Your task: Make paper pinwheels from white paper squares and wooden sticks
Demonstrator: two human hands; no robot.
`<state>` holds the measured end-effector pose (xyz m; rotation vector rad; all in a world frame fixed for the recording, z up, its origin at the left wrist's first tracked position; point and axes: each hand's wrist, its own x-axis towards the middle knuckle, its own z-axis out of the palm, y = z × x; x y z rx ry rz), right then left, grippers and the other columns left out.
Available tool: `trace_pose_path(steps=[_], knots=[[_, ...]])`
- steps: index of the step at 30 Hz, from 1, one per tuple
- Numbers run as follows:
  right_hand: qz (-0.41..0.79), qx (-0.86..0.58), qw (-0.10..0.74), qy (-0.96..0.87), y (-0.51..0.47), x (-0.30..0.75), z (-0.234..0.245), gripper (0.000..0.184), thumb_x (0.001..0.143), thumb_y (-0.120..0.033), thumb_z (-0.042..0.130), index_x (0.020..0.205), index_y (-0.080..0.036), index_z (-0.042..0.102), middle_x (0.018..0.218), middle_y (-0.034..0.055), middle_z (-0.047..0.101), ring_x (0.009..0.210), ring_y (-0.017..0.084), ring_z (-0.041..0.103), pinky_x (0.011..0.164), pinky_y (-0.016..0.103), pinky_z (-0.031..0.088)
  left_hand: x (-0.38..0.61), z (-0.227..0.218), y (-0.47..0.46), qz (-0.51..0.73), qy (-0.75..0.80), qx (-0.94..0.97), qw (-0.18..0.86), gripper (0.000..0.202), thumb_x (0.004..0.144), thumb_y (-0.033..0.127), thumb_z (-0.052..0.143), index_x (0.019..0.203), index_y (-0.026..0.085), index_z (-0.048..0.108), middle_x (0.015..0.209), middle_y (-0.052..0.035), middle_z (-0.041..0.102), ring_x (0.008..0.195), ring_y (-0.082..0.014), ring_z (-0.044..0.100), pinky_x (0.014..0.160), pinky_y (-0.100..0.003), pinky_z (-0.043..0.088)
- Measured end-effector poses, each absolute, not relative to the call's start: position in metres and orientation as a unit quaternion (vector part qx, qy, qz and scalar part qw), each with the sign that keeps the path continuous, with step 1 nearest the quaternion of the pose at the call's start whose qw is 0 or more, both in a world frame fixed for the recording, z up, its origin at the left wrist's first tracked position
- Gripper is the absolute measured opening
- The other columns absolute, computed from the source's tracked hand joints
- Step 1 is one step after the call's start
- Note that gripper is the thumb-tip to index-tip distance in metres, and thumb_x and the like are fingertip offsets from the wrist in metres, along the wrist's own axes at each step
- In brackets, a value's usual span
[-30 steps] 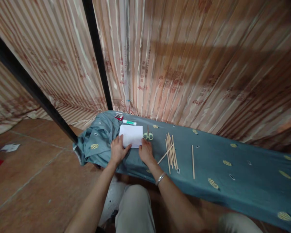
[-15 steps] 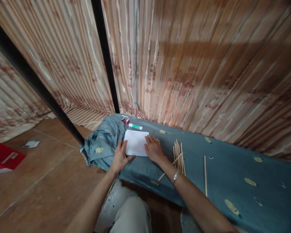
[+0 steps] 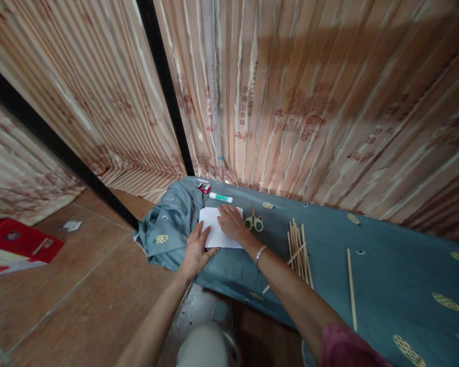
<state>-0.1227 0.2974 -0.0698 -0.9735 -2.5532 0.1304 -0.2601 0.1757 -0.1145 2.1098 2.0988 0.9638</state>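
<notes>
White sheets of paper point(image 3: 216, 235) lie flat in a small stack on the cloth-covered bench. My left hand point(image 3: 197, 251) rests at the stack's left and near edge, thumb and fingers apart. Across the upper middle of the paper lies my right hand point(image 3: 230, 222), its fingers stretched out flat on the top sheet. Right of that hand is a pair of scissors point(image 3: 254, 221) with light green handles. Behind the paper are a glue stick point(image 3: 221, 198) with a green label and a small red box point(image 3: 204, 188).
Several thin wooden sticks point(image 3: 299, 255) lie bundled beyond my right forearm, and a single stick point(image 3: 351, 288) lies farther right. The bench has a blue-green cloth point(image 3: 382, 270). Black poles point(image 3: 167, 86) stand before a striped curtain point(image 3: 302, 112). A red packet point(image 3: 19, 243) is on the floor.
My right hand has slid from the paper's right edge leftward onto its middle. The scissors, mostly hidden before, now show. The view has shifted slightly.
</notes>
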Motion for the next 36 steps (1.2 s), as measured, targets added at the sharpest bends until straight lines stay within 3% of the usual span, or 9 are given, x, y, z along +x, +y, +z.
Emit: trace_pose_path(steps=[8,12,19,24,27,32,36], knots=[[0.036,-0.388,0.211,-0.896,0.303,-0.116,-0.073,0.024,0.094,-0.026,0.049,0.111,-0.013,0.059,0.112,0.0149,0.063,0.108,0.026,0.052,0.099,0.041,0.037,-0.253,-0.104,0.179,0.271,0.676,0.685,-0.023,0.073,0.074,0.057,0.069,0.130,0.013,0.054,0.148,-0.0242,0.039,0.141,-0.0416,0.030,0.108,-0.058,0.035],[0.036,-0.425,0.215,-0.879,0.299,-0.114,-0.075,0.024,0.096,-0.025,0.045,0.109,-0.011,0.059,0.110,0.0157,0.063,0.107,0.027,0.052,0.098,0.043,0.037,-0.252,-0.096,0.184,0.239,0.668,0.703,-0.034,0.069,0.079,0.060,0.063,0.129,0.014,0.055,0.146,-0.0232,0.044,0.138,-0.0381,0.037,0.109,-0.056,0.034],[0.058,-0.439,0.228,-0.867,0.319,-0.116,-0.051,0.033,0.097,-0.023,0.040,0.123,-0.010,0.055,0.126,0.0168,0.059,0.118,0.027,0.049,0.103,0.040,0.035,-0.248,-0.091,0.180,0.204,0.667,0.712,-0.077,0.069,0.085,0.060,0.054,0.134,0.012,0.051,0.146,-0.0246,0.044,0.138,-0.0362,0.039,0.110,-0.054,0.033],[0.103,-0.439,0.221,-0.865,0.357,-0.153,-0.029,0.032,0.094,-0.017,0.043,0.122,-0.011,0.058,0.125,0.0160,0.062,0.119,0.026,0.052,0.100,0.036,0.039,-0.245,-0.089,0.178,0.189,0.669,0.715,-0.080,0.073,0.086,0.062,0.050,0.136,0.009,0.050,0.145,-0.0264,0.043,0.138,-0.0373,0.038,0.110,-0.055,0.033],[0.146,-0.457,0.221,-0.849,0.377,-0.188,-0.025,0.032,0.095,-0.021,0.047,0.124,-0.012,0.057,0.124,0.0135,0.063,0.117,0.023,0.056,0.099,0.034,0.043,-0.244,-0.088,0.177,0.193,0.669,0.714,-0.078,0.075,0.085,0.063,0.052,0.137,0.009,0.049,0.146,-0.0260,0.043,0.138,-0.0373,0.038,0.110,-0.055,0.033],[0.217,-0.490,0.224,-0.814,0.398,-0.228,-0.033,0.035,0.094,-0.034,0.057,0.124,-0.017,0.056,0.126,0.0095,0.060,0.109,0.023,0.061,0.092,0.045,0.051,-0.244,-0.086,0.174,0.185,0.668,0.718,-0.070,0.075,0.084,0.062,0.053,0.138,0.010,0.048,0.147,-0.0253,0.041,0.138,-0.0381,0.037,0.109,-0.057,0.034],[0.260,-0.507,0.226,-0.790,0.410,-0.233,-0.040,0.031,0.093,-0.034,0.058,0.120,-0.018,0.058,0.122,0.0085,0.060,0.103,0.022,0.062,0.087,0.043,0.054,-0.244,-0.085,0.173,0.177,0.673,0.715,-0.061,0.076,0.084,0.063,0.054,0.139,0.011,0.046,0.149,-0.0243,0.040,0.139,-0.0379,0.036,0.109,-0.057,0.034]])
